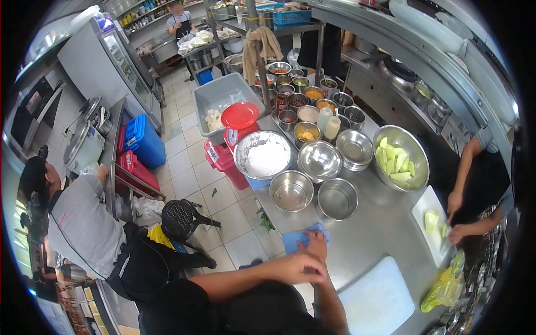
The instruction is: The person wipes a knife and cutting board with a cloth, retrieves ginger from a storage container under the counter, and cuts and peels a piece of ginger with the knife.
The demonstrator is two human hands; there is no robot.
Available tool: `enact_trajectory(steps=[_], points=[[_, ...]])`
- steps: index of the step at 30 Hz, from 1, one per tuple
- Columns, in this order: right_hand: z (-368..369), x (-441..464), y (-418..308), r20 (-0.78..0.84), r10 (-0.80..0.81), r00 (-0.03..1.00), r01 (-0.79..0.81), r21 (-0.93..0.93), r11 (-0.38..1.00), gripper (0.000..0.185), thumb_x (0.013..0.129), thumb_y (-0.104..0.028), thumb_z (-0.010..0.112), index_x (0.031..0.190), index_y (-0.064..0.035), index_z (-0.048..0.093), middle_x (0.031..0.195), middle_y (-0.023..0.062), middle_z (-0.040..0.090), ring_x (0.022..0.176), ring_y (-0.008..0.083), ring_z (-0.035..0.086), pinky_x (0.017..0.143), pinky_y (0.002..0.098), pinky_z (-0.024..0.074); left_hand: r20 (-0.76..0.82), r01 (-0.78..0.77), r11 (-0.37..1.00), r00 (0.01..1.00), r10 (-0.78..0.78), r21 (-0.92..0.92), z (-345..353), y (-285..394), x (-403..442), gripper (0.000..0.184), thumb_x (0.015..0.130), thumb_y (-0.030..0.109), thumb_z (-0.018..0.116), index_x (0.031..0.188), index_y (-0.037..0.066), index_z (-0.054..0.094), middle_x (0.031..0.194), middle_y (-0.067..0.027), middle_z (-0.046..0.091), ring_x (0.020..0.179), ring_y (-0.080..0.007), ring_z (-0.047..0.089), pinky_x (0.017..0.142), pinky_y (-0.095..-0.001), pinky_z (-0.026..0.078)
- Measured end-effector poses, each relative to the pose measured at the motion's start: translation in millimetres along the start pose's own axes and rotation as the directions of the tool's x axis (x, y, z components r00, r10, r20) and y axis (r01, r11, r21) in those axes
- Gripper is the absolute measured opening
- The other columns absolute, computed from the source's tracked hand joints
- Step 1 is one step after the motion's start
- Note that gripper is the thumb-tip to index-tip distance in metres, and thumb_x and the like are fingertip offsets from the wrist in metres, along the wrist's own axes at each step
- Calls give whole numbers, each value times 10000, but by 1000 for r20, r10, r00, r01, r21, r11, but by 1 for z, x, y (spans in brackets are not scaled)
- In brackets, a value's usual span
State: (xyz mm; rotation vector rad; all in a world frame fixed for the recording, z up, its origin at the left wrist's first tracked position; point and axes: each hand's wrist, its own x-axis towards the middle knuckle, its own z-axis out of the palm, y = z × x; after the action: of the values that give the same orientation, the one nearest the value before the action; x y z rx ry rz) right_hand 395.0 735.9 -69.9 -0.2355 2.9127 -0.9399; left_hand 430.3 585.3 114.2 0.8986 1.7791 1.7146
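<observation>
My right hand (315,245) rests on a folded blue cloth (291,241) at the near-left edge of the steel table, its fingers bent down over it. My left hand (301,269) lies across my right wrist, fingers curled in toward the thumb, with nothing visible in it. Just beyond the cloth stand two steel pots, one (291,191) on the left and one (338,199) on the right. A white cutting board (377,298) lies to the right of my right forearm.
A steel bowl of white powder (262,155) and a bowl of cut green pieces (399,162) stand farther back. Across the table, a co-worker's hands (456,215) work over a white board (427,215). Another person stands left, near a black stool (181,220).
</observation>
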Motion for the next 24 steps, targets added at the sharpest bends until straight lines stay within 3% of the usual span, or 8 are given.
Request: enact_trajectory(steps=[2,4,6,9,12,16,24], points=[[3,-4,6,-8,57,998,-57,17,998,486,761,-291,820,1187,-115,666,1201,162,570,1144,379,532,995,463,460,64,-173,962,980,190,-213,11,26,-9,123,975,109,662,965,-3,710,942,-106,716,934,-251,671,811,-365,513],[1,-9,4,-16,113,993,-113,-11,994,410,740,-293,800,1099,-128,692,1175,165,596,1131,382,558,984,467,474,147,-328,893,911,386,-309,18,55,-21,128,976,104,663,942,-11,707,907,-105,685,899,-258,645,791,-376,500],[8,-16,14,-29,149,988,-150,-49,987,378,724,-298,786,1050,-126,701,1156,169,611,1118,383,577,973,466,485,197,-406,819,836,511,-405,24,86,-40,127,966,113,680,893,12,707,883,-100,652,865,-271,612,785,-386,484],[7,-35,22,-8,222,975,-222,-93,971,386,683,-341,775,1004,-136,714,1124,168,652,1085,371,622,950,458,509,191,-441,647,716,672,-622,34,130,-76,107,935,73,712,962,-14,768,930,-138,666,883,-294,610,791,-425,479],[6,-54,32,8,217,976,-213,-141,967,388,680,-346,774,996,-129,712,1109,167,658,1065,362,634,932,454,520,187,-480,581,643,742,-657,43,154,-113,107,935,75,711,961,-13,766,930,-137,665,882,-294,610,791,-424,479],[8,-67,44,8,247,969,-245,-125,962,387,664,-336,774,988,-135,712,1114,170,663,1070,361,637,944,442,520,157,-537,563,622,767,-628,50,168,-148,108,937,78,710,959,-13,764,929,-136,664,882,-293,610,791,-423,479],[9,-63,42,-13,315,949,-313,-143,939,437,655,-386,795,998,-127,715,1127,153,671,1075,338,647,944,431,523,29,-613,638,710,703,-466,53,165,-173,109,939,83,707,955,-11,760,927,-134,662,881,-292,610,791,-421,478]])
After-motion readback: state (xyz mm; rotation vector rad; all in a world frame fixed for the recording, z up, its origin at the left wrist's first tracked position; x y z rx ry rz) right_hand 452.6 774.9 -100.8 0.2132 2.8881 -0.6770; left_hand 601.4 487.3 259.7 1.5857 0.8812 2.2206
